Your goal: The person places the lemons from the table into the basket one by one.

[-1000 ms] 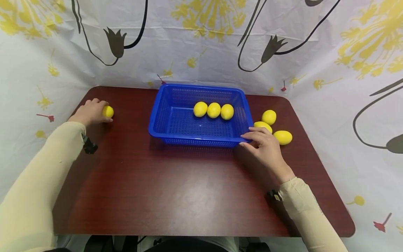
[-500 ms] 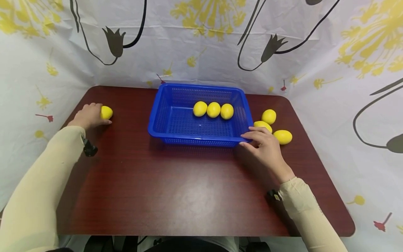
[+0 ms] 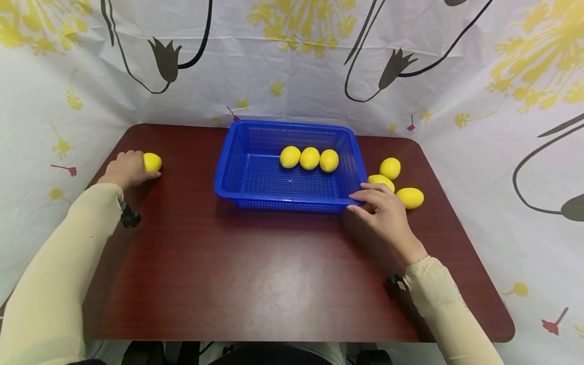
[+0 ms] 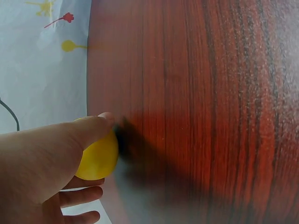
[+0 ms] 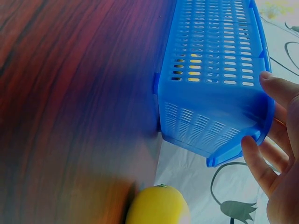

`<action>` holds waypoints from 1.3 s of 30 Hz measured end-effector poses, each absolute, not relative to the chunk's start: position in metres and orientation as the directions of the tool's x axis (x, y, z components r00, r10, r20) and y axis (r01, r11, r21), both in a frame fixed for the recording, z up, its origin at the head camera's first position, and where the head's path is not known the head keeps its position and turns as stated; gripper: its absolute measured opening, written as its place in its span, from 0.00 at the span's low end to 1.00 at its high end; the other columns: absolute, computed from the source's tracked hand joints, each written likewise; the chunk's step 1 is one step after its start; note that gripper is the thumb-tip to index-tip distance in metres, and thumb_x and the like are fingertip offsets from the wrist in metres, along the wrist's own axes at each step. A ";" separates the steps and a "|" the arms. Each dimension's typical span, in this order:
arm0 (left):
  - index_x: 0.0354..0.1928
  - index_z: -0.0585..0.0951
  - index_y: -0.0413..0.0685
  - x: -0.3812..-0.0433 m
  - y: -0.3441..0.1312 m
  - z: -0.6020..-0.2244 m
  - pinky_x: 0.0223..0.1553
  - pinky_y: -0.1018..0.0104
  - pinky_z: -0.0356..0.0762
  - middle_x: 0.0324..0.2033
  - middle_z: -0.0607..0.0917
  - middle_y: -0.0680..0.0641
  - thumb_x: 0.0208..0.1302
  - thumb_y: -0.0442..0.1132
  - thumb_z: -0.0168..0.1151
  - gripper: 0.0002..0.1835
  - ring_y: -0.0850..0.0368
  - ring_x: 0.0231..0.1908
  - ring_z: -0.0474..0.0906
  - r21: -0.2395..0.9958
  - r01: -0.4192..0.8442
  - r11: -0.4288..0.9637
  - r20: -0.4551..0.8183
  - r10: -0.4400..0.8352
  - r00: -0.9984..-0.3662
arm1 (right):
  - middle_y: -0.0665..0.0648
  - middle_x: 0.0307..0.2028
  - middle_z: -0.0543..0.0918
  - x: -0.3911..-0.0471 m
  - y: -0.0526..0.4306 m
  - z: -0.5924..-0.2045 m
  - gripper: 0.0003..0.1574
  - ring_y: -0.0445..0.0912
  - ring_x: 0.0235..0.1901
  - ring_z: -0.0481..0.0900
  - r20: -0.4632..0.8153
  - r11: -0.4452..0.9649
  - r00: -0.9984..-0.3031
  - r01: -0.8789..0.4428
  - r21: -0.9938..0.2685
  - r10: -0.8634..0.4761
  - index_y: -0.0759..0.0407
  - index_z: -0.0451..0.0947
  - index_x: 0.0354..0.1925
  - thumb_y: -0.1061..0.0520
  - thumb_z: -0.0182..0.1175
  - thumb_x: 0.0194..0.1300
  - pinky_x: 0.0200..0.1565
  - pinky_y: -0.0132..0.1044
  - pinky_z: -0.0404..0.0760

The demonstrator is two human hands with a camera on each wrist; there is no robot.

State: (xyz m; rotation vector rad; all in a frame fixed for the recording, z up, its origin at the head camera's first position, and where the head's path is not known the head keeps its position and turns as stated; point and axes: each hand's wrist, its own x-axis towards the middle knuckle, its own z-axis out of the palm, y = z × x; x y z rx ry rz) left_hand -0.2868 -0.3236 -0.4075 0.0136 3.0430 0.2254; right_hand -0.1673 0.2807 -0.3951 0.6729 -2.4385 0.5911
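At the table's left side my left hand [image 3: 124,170] holds a yellow lemon [image 3: 152,162]. The left wrist view shows its thumb over the lemon [image 4: 99,159] and fingers beneath it. A blue perforated plastic basket [image 3: 274,196] stands at the back middle with three lemons [image 3: 310,158] in a row inside. My right hand [image 3: 387,214] grips the basket's front right corner; in the right wrist view, the thumb and fingers [image 5: 254,161] lie around the rim. Three more lemons [image 3: 410,198] rest on the table right of the basket, one partly hidden by that hand.
The dark red-brown table [image 3: 255,284] has rounded corners. A white cloth [image 3: 301,76] printed with flowers hangs behind it and along both sides. In the right wrist view, one loose lemon [image 5: 159,207] lies near the basket's corner.
My left hand has shifted slightly left with the lemon in it, and more of the lemon shows. The right hand and the basket have stayed put.
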 end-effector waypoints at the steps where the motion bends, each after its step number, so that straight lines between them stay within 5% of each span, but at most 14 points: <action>1: 0.52 0.65 0.23 -0.287 -0.323 -0.408 0.38 0.39 0.70 0.43 0.71 0.26 0.58 0.57 0.58 0.39 0.33 0.42 0.65 0.147 0.003 0.989 -0.084 0.015 -0.996 | 0.52 0.38 0.88 -0.167 0.281 -0.395 0.20 0.48 0.53 0.78 0.595 0.779 -0.732 -0.569 -0.263 -0.333 0.52 0.85 0.41 0.52 0.74 0.46 0.39 0.29 0.77; 14: 0.50 0.68 0.25 -0.292 -0.323 -0.412 0.35 0.40 0.72 0.42 0.72 0.27 0.57 0.61 0.58 0.40 0.34 0.40 0.67 0.114 0.021 0.993 -0.052 0.027 -0.998 | 0.52 0.38 0.88 -0.169 0.283 -0.397 0.20 0.48 0.53 0.77 0.599 0.770 -0.729 -0.576 -0.274 -0.332 0.52 0.86 0.41 0.53 0.74 0.46 0.41 0.26 0.77; 23: 0.50 0.69 0.26 -0.294 -0.316 -0.405 0.35 0.41 0.72 0.42 0.73 0.28 0.56 0.62 0.58 0.41 0.36 0.39 0.68 0.121 0.036 0.992 -0.023 0.039 -0.999 | 0.52 0.38 0.88 -0.170 0.283 -0.399 0.20 0.48 0.54 0.77 0.601 0.765 -0.728 -0.579 -0.281 -0.330 0.52 0.85 0.41 0.53 0.74 0.46 0.43 0.37 0.78; 39: 0.48 0.71 0.31 -0.306 -0.293 -0.371 0.31 0.46 0.71 0.41 0.74 0.32 0.56 0.63 0.57 0.37 0.38 0.38 0.68 0.131 0.086 0.988 0.039 0.081 -0.996 | 0.52 0.38 0.88 -0.170 0.283 -0.397 0.20 0.48 0.53 0.78 0.604 0.762 -0.725 -0.583 -0.282 -0.331 0.52 0.86 0.41 0.52 0.74 0.46 0.42 0.26 0.77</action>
